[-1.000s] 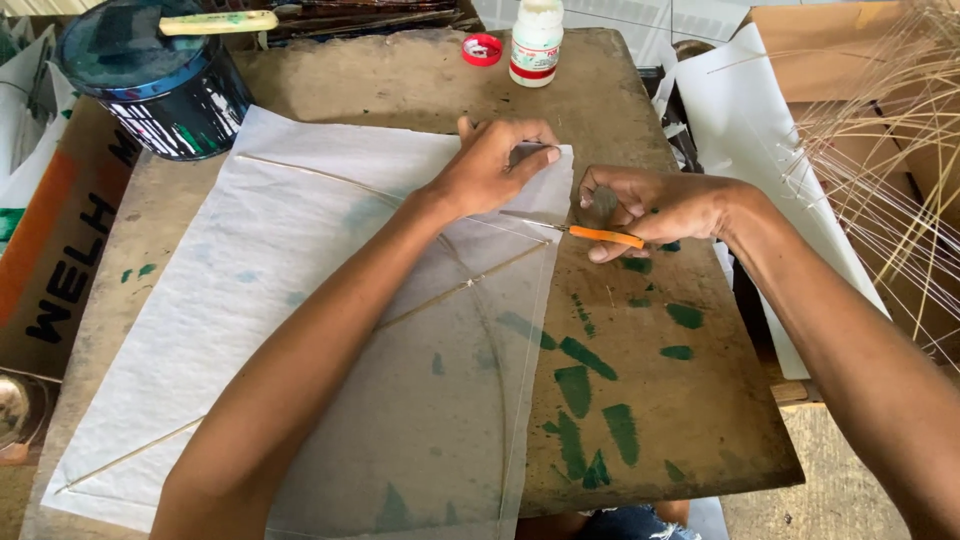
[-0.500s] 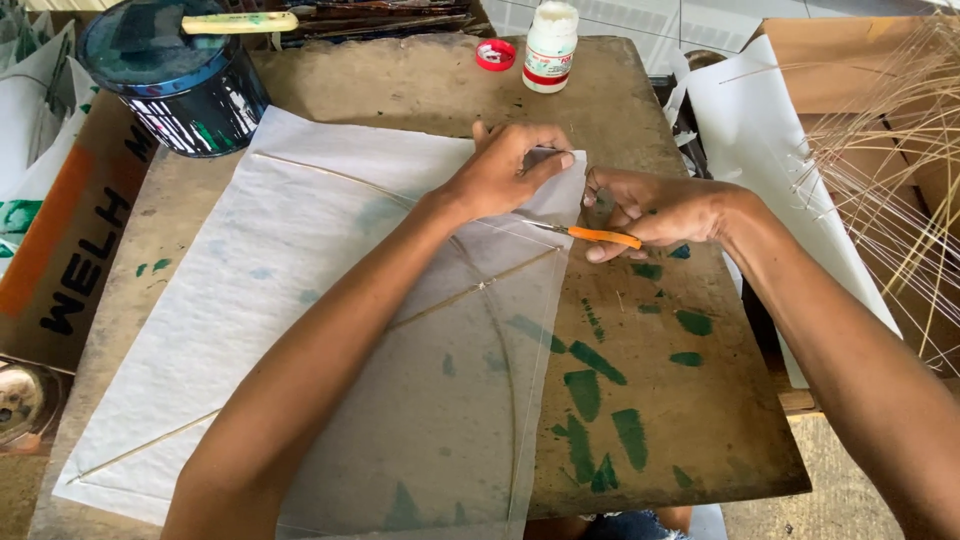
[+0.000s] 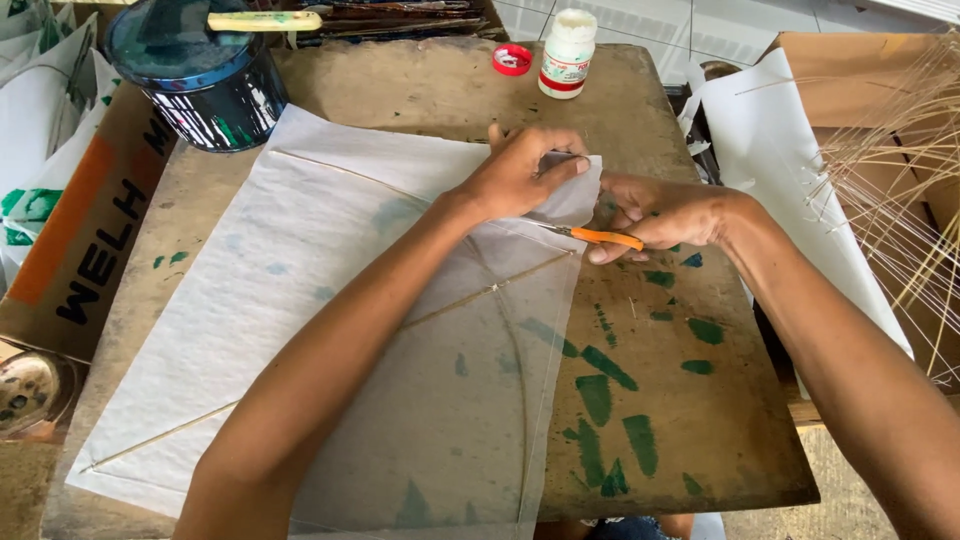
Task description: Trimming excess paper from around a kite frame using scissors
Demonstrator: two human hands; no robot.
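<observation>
1. The left hand (image 3: 520, 175) pinches the folded corner of the thin white paper sheet (image 3: 300, 330), which lies across the wooden board (image 3: 680, 420).
2. The right hand (image 3: 665, 212), at the left hand's 3 o'clock, grips orange-handled scissors (image 3: 600, 237), blade touching the paper edge.
3. A glue bottle (image 3: 566, 55) stands at 12 o'clock, a paint can (image 3: 195, 75) at 10 o'clock.

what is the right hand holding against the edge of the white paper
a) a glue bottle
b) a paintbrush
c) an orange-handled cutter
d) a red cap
c: the right hand grips an orange-handled cutter with its blade at the edge of the white paper, while the left hand pinches the paper's corner.
</observation>
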